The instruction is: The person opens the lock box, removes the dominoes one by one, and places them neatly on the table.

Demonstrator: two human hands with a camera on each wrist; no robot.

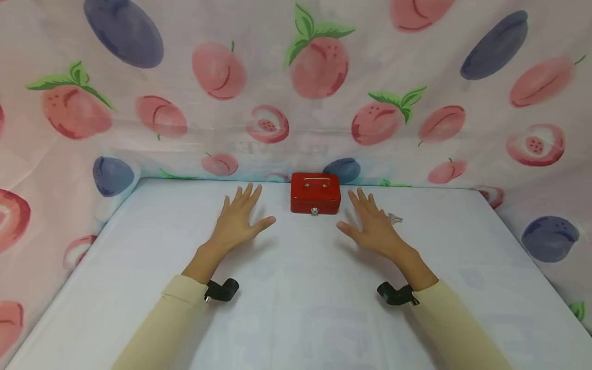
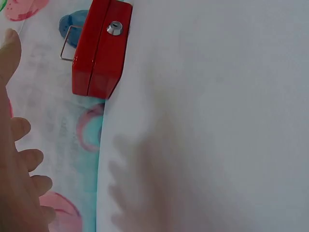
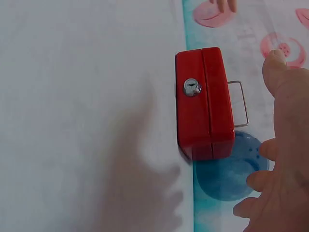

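A small red cash box [image 1: 315, 193] with a wire handle on its lid and a silver keyed lock [image 2: 115, 28] in front stands near the back edge of the table, lid down. To its left, my left hand [image 1: 236, 221] hovers over the table with fingers spread, holding nothing. My right hand [image 1: 373, 226] hovers likewise to the right of the box, fingers spread and nothing in them. Beside that hand lie small silver keys [image 1: 394, 218], partly hidden by it. Both wrist views show the box [image 3: 205, 104] apart from the fingers.
White cloth covers the table [image 1: 296, 308]. Behind and at both sides hangs a fruit-print curtain [image 1: 268, 61], close to the back of the box. A black wrist mount [image 1: 223, 290] sits on the left wrist and another black mount [image 1: 394, 294] on the right.
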